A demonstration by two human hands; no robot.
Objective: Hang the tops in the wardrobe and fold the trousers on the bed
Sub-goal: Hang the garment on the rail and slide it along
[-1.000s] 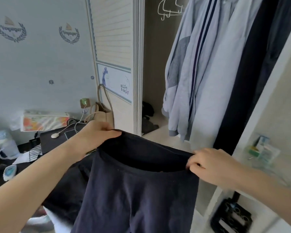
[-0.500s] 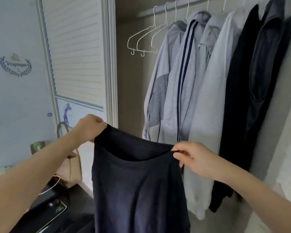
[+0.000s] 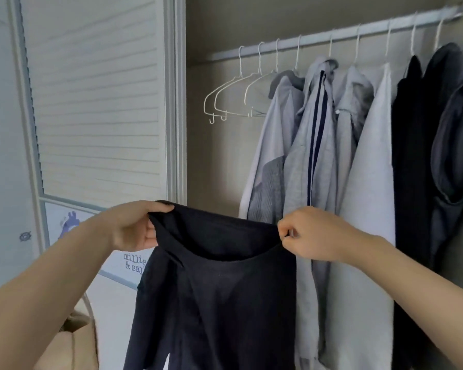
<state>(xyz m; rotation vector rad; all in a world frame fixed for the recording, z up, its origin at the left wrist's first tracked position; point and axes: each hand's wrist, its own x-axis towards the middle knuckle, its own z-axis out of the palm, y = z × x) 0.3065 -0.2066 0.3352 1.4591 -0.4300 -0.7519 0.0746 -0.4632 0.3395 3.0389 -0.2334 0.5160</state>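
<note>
a home bedroom: open wardrobe [image 3: 318, 28] with hung clothes [image 3: 364, 169].

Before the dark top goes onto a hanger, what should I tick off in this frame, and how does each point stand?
1. Both hands hold the dark top: ok. Left hand grips one shoulder edge, right hand pinches the other.
2. Neckline spread open between the hands: ok.
3. Free hangers available: ok. Empty white wire hangers hang at the left end of the rail.
4. A hand free to take a hanger: not ok, both are occupied.
5. Room on the rail: ok, bare rail left of the hung shirts.
6. Top facing right way out: cannot tell.
</note>
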